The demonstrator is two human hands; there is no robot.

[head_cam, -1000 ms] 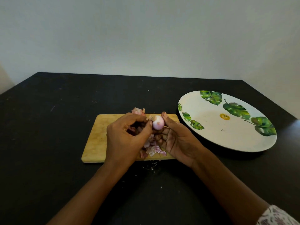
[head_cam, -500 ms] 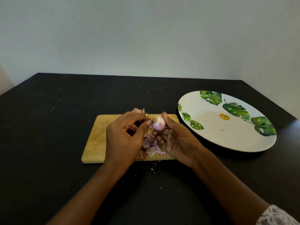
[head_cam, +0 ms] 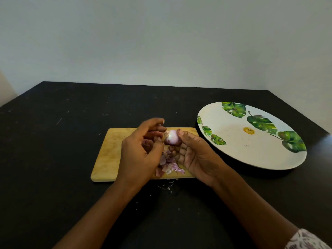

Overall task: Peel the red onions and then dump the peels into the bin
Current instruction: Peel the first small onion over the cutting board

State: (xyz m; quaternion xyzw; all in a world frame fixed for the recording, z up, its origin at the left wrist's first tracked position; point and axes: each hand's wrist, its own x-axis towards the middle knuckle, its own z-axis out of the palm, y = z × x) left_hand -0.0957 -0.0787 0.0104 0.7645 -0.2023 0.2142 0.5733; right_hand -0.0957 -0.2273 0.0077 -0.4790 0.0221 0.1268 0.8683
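A small red onion [head_cam: 172, 138], pale pink and mostly bare of skin, is held above the wooden cutting board [head_cam: 111, 153]. My right hand [head_cam: 195, 155] grips it between thumb and fingers. My left hand [head_cam: 139, 151] pinches at the onion's left end, where a bit of skin sticks out. A heap of purple onion peels [head_cam: 169, 164] lies on the board under my hands. No bin is in view.
A large white plate [head_cam: 239, 146] with green leaf prints stands to the right of the board on the black table [head_cam: 53, 159]. Small peel crumbs [head_cam: 167, 186] lie on the table just in front of the board. A pale wall rises behind the table.
My left index finger has lifted away from the onion top. The onion has turned slightly in my right hand, which stays in place.
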